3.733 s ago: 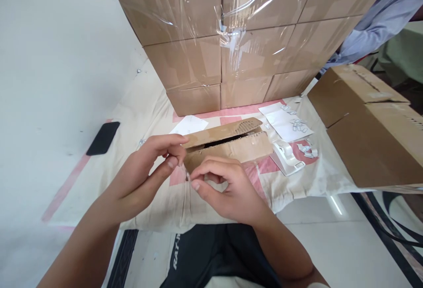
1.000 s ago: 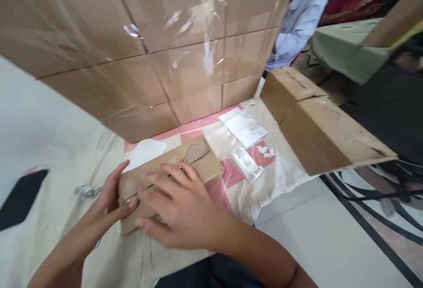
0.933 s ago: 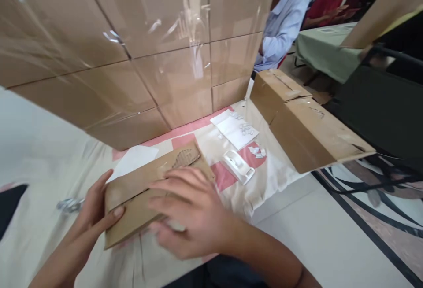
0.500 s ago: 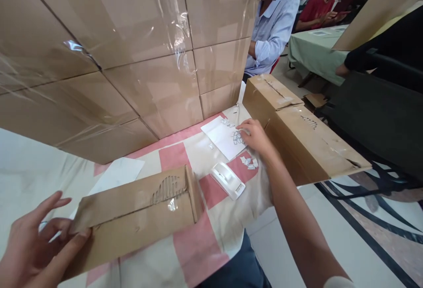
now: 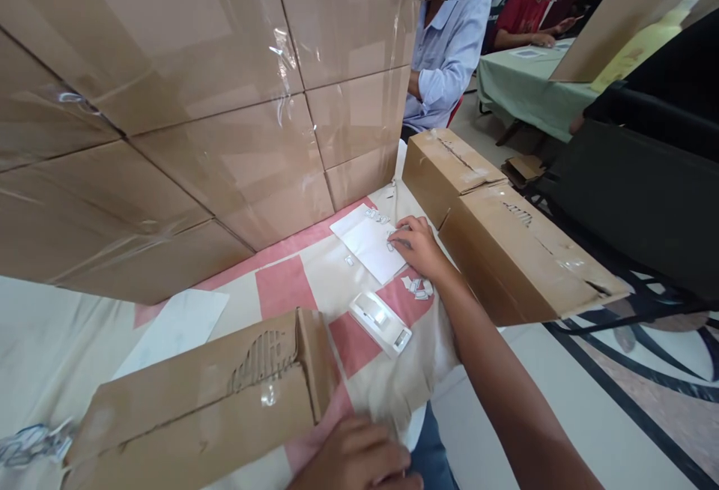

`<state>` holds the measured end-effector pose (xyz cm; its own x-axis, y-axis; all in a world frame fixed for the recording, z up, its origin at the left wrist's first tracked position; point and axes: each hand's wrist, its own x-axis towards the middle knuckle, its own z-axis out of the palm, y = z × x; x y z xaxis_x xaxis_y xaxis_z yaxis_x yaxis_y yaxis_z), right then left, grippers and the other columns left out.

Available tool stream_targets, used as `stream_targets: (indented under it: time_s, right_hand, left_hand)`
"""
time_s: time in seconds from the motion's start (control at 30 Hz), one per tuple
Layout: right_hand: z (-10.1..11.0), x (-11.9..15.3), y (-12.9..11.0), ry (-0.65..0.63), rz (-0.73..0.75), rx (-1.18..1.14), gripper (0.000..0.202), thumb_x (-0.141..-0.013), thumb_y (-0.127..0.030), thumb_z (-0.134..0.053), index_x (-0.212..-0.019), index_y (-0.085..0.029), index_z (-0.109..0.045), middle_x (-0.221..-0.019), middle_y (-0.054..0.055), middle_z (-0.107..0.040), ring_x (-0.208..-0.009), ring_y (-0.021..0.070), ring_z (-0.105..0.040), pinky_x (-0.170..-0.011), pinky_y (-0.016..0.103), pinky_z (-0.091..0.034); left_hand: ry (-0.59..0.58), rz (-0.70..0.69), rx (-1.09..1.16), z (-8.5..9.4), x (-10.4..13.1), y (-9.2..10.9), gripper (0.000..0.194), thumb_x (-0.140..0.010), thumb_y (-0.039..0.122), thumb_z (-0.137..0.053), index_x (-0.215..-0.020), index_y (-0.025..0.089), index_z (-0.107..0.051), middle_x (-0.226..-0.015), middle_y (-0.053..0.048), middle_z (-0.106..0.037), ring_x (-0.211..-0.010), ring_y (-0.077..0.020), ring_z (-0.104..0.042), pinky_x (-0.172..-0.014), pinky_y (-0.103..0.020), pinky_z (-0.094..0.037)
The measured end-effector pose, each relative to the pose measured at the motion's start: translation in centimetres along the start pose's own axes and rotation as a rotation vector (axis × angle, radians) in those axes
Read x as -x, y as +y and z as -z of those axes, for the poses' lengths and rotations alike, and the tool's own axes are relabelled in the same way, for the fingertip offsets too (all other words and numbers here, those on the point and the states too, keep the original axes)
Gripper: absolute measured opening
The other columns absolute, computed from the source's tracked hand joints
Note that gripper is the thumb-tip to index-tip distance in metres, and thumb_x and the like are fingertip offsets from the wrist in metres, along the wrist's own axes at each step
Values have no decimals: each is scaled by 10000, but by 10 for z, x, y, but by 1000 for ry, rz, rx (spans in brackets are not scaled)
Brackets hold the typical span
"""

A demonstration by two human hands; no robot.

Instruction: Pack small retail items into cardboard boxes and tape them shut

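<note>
My right hand point(image 5: 416, 246) rests over the right part of a white sheet point(image 5: 374, 252), its fingers bent down onto small paper pieces lying there. Whether it grips one of them is hidden. More small pieces point(image 5: 377, 215) lie at the sheet's far edge, and a further group point(image 5: 417, 288) sits on a pink square just below the sheet. A white plastic device point(image 5: 380, 323) lies in front of the sheet. My left hand point(image 5: 359, 460) is blurred at the bottom edge, right of a long cardboard box point(image 5: 196, 400), not touching it.
Stacked taped cartons point(image 5: 225, 123) wall off the far side. Two cardboard boxes point(image 5: 505, 243) stand at the right. Another white paper point(image 5: 177, 325) lies behind the near box. A person in a blue shirt point(image 5: 449, 40) and one in red point(image 5: 522, 14) sit beyond.
My left hand has let go of the near box's left end and moved right to the bottom centre. My right hand still lies at the sheet. The view has shifted slightly.
</note>
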<state>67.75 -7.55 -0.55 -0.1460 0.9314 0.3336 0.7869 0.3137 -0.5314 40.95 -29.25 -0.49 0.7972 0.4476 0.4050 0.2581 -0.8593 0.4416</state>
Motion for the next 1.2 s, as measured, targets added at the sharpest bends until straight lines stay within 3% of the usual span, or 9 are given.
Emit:
stream_targets:
  time_s: [0.1, 0.33, 0.53, 0.73, 0.93, 1.07, 1.2]
  right_hand:
    - [-2, -3, -2, 65, 35, -80, 191, -939, -152, -577, -954, -177, -767, -1134, 120, -639, -1098, 260, -507, -992, 422, -442]
    - [-4, -4, -5, 51, 65, -176, 229, -868, -57, -525, -908, -181, -713, -925, 75, -707, -920, 234, -598, -860, 372, -495]
    - [2, -8, -5, 143, -6, -224, 262, -885, -99, -510, -948, -206, -740, -1007, 62, -733, -959, 211, -667, -904, 342, -505]
    - [15, -43, -4, 146, -174, -200, 156, -770, -111, -623, -816, -187, -751, -854, 62, -722, -735, 188, -617, -775, 324, -483]
    - [0, -81, 3, 165, -303, -304, 192, -743, -98, -557, -821, -165, -720, -824, 64, -689, -621, 147, -555, -630, 289, -460]
    - [-12, -80, 3, 98, -332, -413, 232, -727, -135, -548, -881, -169, -717, -718, 18, -642, -486, 112, -492, -488, 253, -408]
    - [-17, -68, 6, 72, -319, -445, 187, -709, -161, -581, -852, -173, -701, -701, 8, -626, -458, 108, -479, -475, 263, -418]
  left_hand:
    - [7, -70, -25, -18, -12, -1, 76, -916, 259, -693, -868, 237, -639, -696, 29, -655, -610, -124, -568, -477, -322, -407]
    - [-57, -55, -59, -12, -10, -3, 144, -898, 292, -739, -912, 233, -609, -737, 58, -635, -664, -123, -546, -546, -304, -366]
    - [-48, -69, -98, -15, -10, -4, 56, -968, 224, -606, -913, 223, -592, -716, 51, -612, -632, -128, -532, -532, -308, -310]
    - [39, -38, -74, -19, -13, -2, 148, -1007, 237, -540, -873, 221, -600, -699, 46, -607, -635, -129, -540, -528, -315, -296]
    - [83, 2, -100, -25, -14, -5, 158, -985, 215, -561, -829, 233, -573, -681, 55, -595, -596, -122, -532, -523, -311, -303]
    - [125, 1, -74, -29, -13, -9, 173, -949, 202, -585, -787, 237, -533, -648, 68, -542, -548, -122, -489, -493, -316, -283]
    - [84, -4, -42, -32, -10, -12, 137, -920, 222, -627, -817, 245, -540, -677, 74, -557, -575, -119, -510, -498, -312, -287]
